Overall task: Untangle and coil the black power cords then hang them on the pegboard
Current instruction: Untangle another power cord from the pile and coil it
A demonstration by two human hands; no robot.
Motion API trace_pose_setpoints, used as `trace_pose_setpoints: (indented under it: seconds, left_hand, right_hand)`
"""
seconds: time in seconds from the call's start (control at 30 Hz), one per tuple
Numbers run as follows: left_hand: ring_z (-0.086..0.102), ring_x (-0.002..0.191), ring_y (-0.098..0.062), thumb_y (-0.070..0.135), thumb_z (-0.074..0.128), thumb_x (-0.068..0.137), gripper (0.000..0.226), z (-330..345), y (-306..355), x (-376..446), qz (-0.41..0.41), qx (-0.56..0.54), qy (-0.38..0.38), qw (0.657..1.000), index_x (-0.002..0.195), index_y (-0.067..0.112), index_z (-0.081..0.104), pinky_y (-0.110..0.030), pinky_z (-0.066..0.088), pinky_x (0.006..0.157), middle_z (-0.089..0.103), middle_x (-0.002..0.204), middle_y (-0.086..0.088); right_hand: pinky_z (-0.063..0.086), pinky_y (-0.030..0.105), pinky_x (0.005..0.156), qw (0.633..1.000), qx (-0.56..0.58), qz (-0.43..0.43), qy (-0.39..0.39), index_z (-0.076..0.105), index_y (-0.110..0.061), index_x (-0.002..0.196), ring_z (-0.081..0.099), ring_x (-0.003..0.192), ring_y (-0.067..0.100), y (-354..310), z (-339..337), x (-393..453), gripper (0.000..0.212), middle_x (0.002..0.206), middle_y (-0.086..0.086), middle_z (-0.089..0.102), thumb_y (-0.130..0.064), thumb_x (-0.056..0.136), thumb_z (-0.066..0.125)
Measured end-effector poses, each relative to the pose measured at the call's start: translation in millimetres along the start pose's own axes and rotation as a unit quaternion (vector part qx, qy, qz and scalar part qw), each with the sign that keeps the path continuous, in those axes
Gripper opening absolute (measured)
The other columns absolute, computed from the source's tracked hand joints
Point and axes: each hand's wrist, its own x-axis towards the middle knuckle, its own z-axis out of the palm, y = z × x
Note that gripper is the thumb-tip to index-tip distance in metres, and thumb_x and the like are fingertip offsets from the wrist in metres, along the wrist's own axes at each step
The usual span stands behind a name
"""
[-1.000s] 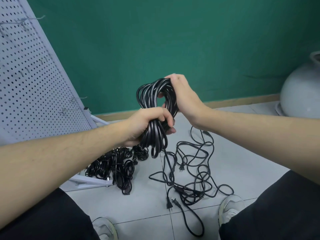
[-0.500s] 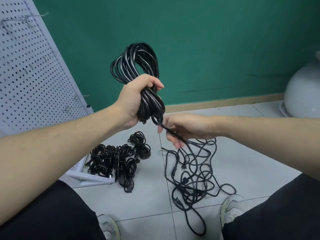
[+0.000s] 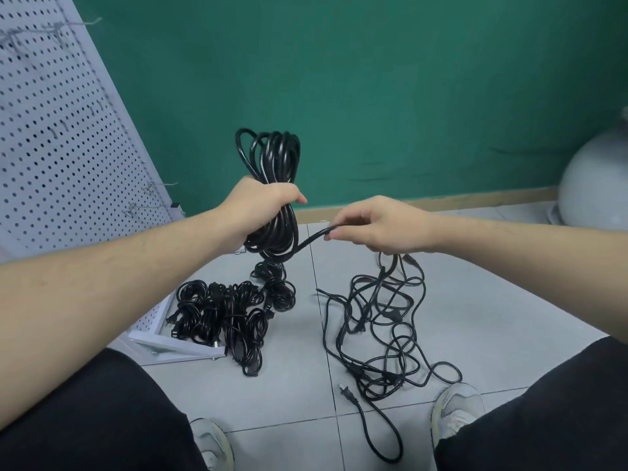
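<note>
Gripping coiled cord (image 3: 270,185) in left hand (image 3: 258,209), right fingers (image 3: 343,220) pinching its loose end.

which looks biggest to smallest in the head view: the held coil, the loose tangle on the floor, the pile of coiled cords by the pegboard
1. Loose tangle
2. Pile of coiled cords
3. Held coil, gripped by the left hand

The last two look close, and the coil sits nearer the camera, so their order is unsure.

On my feed both forearms (image 3: 136,266) are bare, no sleeves, watch or rings on the hands (image 3: 258,209). Black trousers (image 3: 102,413) cover both legs, and below their knees I see pale grey-white sneakers (image 3: 455,409) with rounded toes.
</note>
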Motion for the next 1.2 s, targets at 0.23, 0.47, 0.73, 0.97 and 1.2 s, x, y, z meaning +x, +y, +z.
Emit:
trace_pose_setpoints:
  seconds: [0.23, 0.47, 0.73, 0.97, 1.2]
  left_hand:
    - [0.061, 0.124, -0.03, 0.065, 0.075, 0.079, 0.032, 12, 2, -13, -0.001, 0.014, -0.117, 0.993, 0.067, 0.035, 0.079, -0.039, 0.045, 0.102, 0.07, 0.109, -0.004]
    - [0.063, 0.118, -0.02, 0.089, 0.066, 0.042, 0.067, 15, 6, -23, -0.005, 0.04, -0.188, 0.981, 0.079, 0.035, 0.083, -0.04, 0.045, 0.111, 0.073, 0.118, 0.004]
    - [0.068, 0.077, -0.002, 0.044, 0.091, 0.066, 0.025, 11, 8, -23, 0.121, 0.099, -0.266, 0.951, 0.084, 0.036, 0.076, -0.026, 0.051, 0.08, 0.073, 0.081, 0.016]
    - [0.055, 0.069, -0.017, 0.026, 0.066, 0.08, 0.019, 21, 1, -19, 0.088, 0.139, -0.198, 0.966, 0.064, 0.018, 0.072, -0.029, 0.043, 0.064, 0.061, 0.072, 0.004]
    - [0.052, 0.055, -0.02, 0.029, 0.061, 0.081, 0.022, 11, -2, -11, -0.008, 0.142, -0.235, 0.961, 0.067, 0.016, 0.072, -0.026, 0.041, 0.054, 0.06, 0.063, -0.002]
  right_hand:
    - [0.021, 0.023, 0.047, 0.987, -0.007, 0.022, 0.157, 0.043, -0.019, 0.062, 0.027, 0.049, 0.008, -11, -5, 5, 0.055, 0.049, -0.013, 0.034, -0.051, 0.071, 0.087]
    - [0.025, 0.022, 0.046, 0.985, 0.144, 0.064, 0.069, 0.058, -0.021, 0.072, 0.031, 0.048, 0.01, -15, -14, 0, 0.03, 0.051, -0.008, 0.038, -0.029, 0.077, 0.086]
    - [0.028, 0.022, 0.051, 0.987, 0.15, 0.059, 0.021, 0.077, -0.019, 0.074, 0.034, 0.055, 0.011, -16, -27, -8, 0.009, 0.057, -0.006, 0.043, -0.023, 0.08, 0.081]
    - [0.041, 0.022, 0.048, 0.991, -0.007, 0.06, 0.121, 0.04, -0.02, 0.058, 0.037, 0.045, 0.014, -22, -23, 0, 0.056, 0.046, -0.005, 0.036, -0.051, 0.077, 0.082]
    - [0.03, 0.027, 0.066, 0.958, 0.276, -0.014, 0.077, 0.075, -0.009, 0.095, 0.03, 0.062, 0.013, -8, -30, 3, 0.016, 0.064, -0.005, 0.034, -0.023, 0.095, 0.067]
